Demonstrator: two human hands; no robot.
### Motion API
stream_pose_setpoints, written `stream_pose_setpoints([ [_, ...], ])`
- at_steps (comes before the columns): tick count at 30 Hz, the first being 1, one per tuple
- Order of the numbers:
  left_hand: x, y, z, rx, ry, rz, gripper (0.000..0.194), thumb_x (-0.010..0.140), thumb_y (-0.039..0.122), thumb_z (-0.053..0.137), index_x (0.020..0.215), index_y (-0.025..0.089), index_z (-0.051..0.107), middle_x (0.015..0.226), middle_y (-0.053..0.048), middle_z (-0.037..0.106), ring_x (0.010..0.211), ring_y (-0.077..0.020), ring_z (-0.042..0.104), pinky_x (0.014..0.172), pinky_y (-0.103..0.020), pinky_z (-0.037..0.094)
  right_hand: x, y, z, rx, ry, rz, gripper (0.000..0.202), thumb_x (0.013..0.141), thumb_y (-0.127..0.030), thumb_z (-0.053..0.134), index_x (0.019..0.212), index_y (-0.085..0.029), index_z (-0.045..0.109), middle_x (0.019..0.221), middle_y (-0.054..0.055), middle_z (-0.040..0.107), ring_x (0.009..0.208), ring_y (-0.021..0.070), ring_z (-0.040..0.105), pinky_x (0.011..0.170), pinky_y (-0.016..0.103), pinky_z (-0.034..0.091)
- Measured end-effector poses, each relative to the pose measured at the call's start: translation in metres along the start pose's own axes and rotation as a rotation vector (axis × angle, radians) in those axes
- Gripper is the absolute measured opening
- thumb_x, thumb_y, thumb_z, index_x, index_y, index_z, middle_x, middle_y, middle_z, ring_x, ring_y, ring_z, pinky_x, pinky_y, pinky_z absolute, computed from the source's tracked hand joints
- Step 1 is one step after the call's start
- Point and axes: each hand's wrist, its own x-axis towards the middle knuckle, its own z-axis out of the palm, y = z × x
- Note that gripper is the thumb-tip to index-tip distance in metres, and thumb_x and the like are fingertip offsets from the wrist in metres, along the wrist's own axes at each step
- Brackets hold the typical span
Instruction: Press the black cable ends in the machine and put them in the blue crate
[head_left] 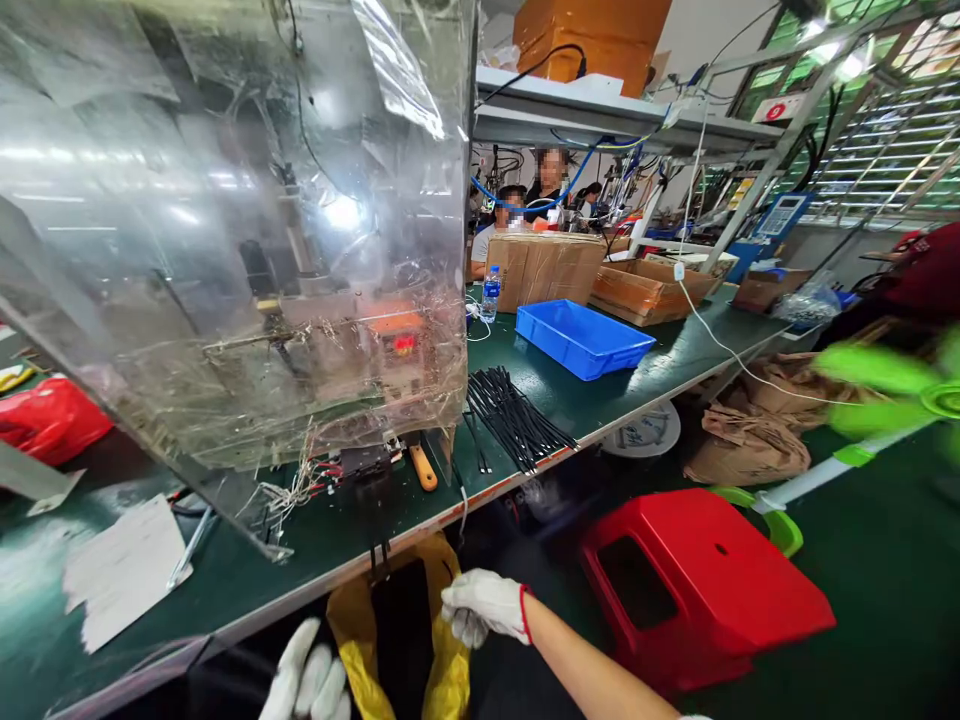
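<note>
My right hand (486, 606), in a white glove with a red cuff, is closed in front of the table edge, beside a yellow bag (448, 672). What its fingers hold, if anything, is too small to make out. Low in the view, left of the bag, my left hand (306, 675) is gloved too, with its fingers apart and nothing seen in it. Above the bag, thin black strips (379, 548) hang over the edge below a dark fixture (366, 462). A clear plastic guard (337, 370) stands over the fixture. An orange handle (424, 468) lies to its right.
On the green table are a bundle of black strips (517, 418), a blue tray (583, 340), a water bottle (490, 292) and cardboard boxes (544, 270). A red stool (712, 580) and a green fan (896, 390) stand at right. People sit behind the boxes.
</note>
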Motion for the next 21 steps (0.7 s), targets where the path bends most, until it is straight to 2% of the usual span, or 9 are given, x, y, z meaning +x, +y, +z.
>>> stream_pose_setpoints([
  [1,0.009,0.003,0.011,-0.046,-0.018,0.012,0.031,0.081,0.043,0.068,0.108,0.028,0.063,0.062,0.005,0.045,0.049,-0.0088,0.043,0.044,-0.020,0.041,-0.017,-0.006,-0.003,-0.034,-0.026,-0.031,0.023,0.084,-0.024,0.054,0.068,-0.013,0.065,0.054,0.005,0.064,0.036,0.0108,0.052,0.037,0.019,0.040],
  [3,0.027,0.010,0.038,-0.182,-0.078,0.044,0.048,0.069,0.037,0.079,0.113,0.025,0.062,0.053,0.010,0.028,0.041,-0.0049,0.026,0.035,-0.015,0.026,-0.052,-0.028,-0.015,-0.133,-0.041,-0.115,0.017,0.078,-0.028,0.059,0.071,-0.014,0.065,0.058,0.004,0.065,0.039,0.0109,0.055,0.040,0.019,0.042],
  [6,0.045,0.021,0.074,-0.120,-0.168,0.051,0.065,0.062,0.031,0.084,0.121,0.020,0.058,0.051,0.012,0.026,0.039,-0.0030,0.022,0.035,-0.012,0.017,-0.100,-0.079,-0.049,-0.290,0.075,-0.311,0.020,0.075,-0.035,0.061,0.076,-0.015,0.064,0.062,0.003,0.066,0.047,0.0117,0.059,0.047,0.020,0.047],
  [9,0.051,0.025,0.089,0.076,-0.213,0.039,0.070,0.063,0.040,0.082,0.124,0.018,0.055,0.045,0.012,0.032,0.038,-0.0049,0.026,0.034,-0.013,0.014,-0.125,-0.136,-0.091,-0.427,0.391,-0.468,0.022,0.077,-0.037,0.058,0.075,-0.015,0.062,0.068,0.003,0.067,0.055,0.0121,0.061,0.051,0.020,0.046],
  [11,0.049,0.025,0.088,0.211,-0.213,0.036,0.068,0.066,0.047,0.078,0.123,0.016,0.056,0.042,0.012,0.035,0.036,-0.0061,0.027,0.033,-0.014,0.015,-0.124,-0.169,-0.116,-0.522,0.593,-0.515,0.023,0.081,-0.037,0.054,0.080,-0.016,0.063,0.075,0.004,0.070,0.062,0.0127,0.062,0.056,0.021,0.046],
  [14,0.038,0.023,0.083,0.388,-0.175,0.053,0.064,0.068,0.056,0.074,0.115,0.014,0.060,0.038,0.011,0.034,0.034,-0.0063,0.027,0.032,-0.015,0.016,-0.101,-0.208,-0.143,-0.832,0.830,-0.491,0.031,0.086,-0.042,0.049,0.088,-0.017,0.067,0.081,0.006,0.071,0.075,0.0172,0.065,0.068,0.024,0.045],
  [17,0.024,0.021,0.082,0.497,-0.137,0.029,0.063,0.066,0.065,0.070,0.102,0.014,0.064,0.037,0.011,0.032,0.034,-0.0055,0.026,0.033,-0.015,0.016,-0.068,-0.234,-0.151,-1.069,1.008,-0.385,0.046,0.087,-0.052,0.048,0.098,-0.013,0.068,0.097,0.016,0.071,0.095,0.0263,0.065,0.080,0.031,0.045],
  [19,0.019,0.017,0.080,0.541,-0.126,-0.008,0.063,0.063,0.069,0.069,0.092,0.014,0.067,0.038,0.010,0.033,0.034,-0.0055,0.028,0.033,-0.015,0.016,-0.050,-0.243,-0.150,-1.085,1.072,-0.303,0.053,0.084,-0.054,0.052,0.107,-0.008,0.066,0.110,0.022,0.067,0.104,0.0310,0.062,0.085,0.034,0.045],
  [21,0.018,0.012,0.076,0.554,-0.146,-0.017,0.062,0.059,0.072,0.069,0.079,0.014,0.067,0.041,0.006,0.040,0.033,-0.0055,0.031,0.032,-0.016,0.015,-0.039,-0.246,-0.147,-1.048,1.097,-0.269,0.051,0.082,-0.046,0.057,0.111,-0.005,0.064,0.114,0.025,0.065,0.108,0.0320,0.062,0.087,0.035,0.045],
])
